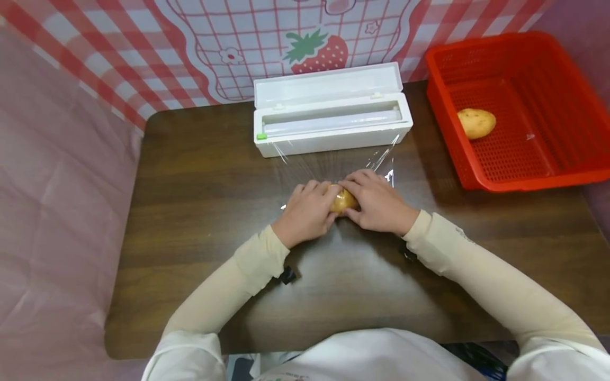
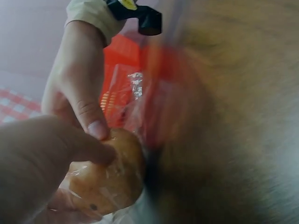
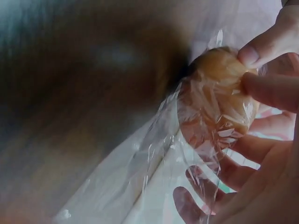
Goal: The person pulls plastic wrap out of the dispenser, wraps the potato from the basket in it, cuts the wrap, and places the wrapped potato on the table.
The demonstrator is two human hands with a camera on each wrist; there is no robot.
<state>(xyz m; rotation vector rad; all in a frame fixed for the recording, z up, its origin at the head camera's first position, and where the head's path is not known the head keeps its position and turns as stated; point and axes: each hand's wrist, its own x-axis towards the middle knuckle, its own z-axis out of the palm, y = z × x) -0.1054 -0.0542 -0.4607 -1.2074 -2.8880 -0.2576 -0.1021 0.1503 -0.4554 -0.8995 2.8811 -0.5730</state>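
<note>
A yellow-brown potato is held between both hands over the middle of the table. Clear plastic wrap covers it and stretches back to a white wrap dispenser, whose lid stands raised. My left hand grips the potato's left side, its thumb pressing on the potato in the left wrist view. From the right, my right hand holds the other side with thumb and fingers; some of its fingers lie behind the film in the right wrist view. The potato's underside is hidden in the head view.
A red plastic basket stands at the back right, with another potato inside against its left wall. A green slider sits at the dispenser's left end. Behind the brown table hangs a checked strawberry cloth.
</note>
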